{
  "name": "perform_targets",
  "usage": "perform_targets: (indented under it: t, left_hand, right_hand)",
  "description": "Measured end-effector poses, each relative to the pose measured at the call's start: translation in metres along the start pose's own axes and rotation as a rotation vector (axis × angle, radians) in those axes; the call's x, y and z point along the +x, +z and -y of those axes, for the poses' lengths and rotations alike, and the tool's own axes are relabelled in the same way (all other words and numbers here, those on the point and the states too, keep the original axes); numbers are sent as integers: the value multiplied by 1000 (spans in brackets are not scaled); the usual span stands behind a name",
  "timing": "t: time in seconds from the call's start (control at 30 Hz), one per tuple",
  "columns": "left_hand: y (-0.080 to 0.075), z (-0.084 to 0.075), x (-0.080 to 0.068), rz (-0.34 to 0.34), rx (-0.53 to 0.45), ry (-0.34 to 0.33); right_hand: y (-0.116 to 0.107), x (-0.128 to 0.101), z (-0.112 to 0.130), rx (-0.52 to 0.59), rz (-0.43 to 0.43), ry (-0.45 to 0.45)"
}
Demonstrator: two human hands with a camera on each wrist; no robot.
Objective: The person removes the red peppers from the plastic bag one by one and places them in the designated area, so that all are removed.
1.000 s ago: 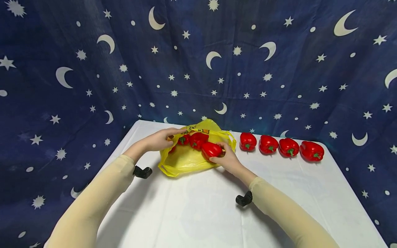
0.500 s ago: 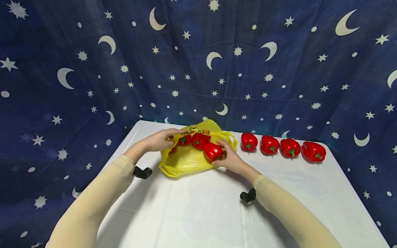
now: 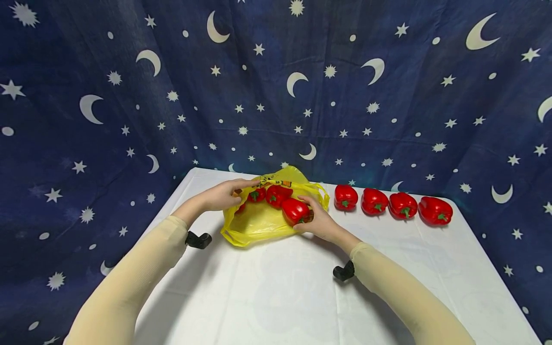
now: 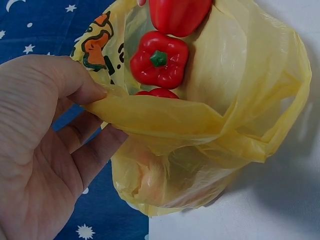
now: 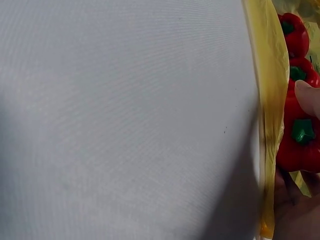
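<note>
A yellow plastic bag (image 3: 254, 223) lies open on the white table (image 3: 280, 287). My left hand (image 3: 233, 189) pinches the bag's upper edge and lifts it; in the left wrist view the thumb and fingers (image 4: 95, 90) pinch that yellow film (image 4: 200, 120). Two red bell peppers (image 3: 278, 194) (image 3: 256, 194) lie inside the bag (image 4: 160, 59). At the bag's mouth my right hand (image 3: 311, 215) grips a third red pepper (image 3: 294, 210). In the right wrist view, that pepper (image 5: 300, 145) sits under my thumb (image 5: 307, 97), just past the bag's rim (image 5: 270, 125).
Several red bell peppers stand in a row right of the bag, from the nearest (image 3: 345, 196) to the farthest (image 3: 434, 210). A dark blue curtain with moons and stars (image 3: 276, 86) hangs behind and around the table. White cloth lies in front of the bag.
My right hand has shifted a little to the right, still holding the pepper at the bag's mouth. The left hand keeps the bag's edge lifted.
</note>
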State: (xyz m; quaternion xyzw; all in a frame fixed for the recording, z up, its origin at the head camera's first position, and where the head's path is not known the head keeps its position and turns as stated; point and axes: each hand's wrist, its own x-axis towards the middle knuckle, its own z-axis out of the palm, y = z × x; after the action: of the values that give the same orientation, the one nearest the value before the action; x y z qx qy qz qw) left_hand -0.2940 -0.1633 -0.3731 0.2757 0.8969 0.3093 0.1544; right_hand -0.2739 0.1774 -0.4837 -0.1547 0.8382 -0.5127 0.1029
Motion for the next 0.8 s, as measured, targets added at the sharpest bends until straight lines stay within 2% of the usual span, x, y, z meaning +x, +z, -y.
perform_targets:
  t: [0.8]
  left_hand:
    - [0, 2, 1, 0, -7, 8]
  right_hand:
    - [4, 2, 1, -9, -21, 29]
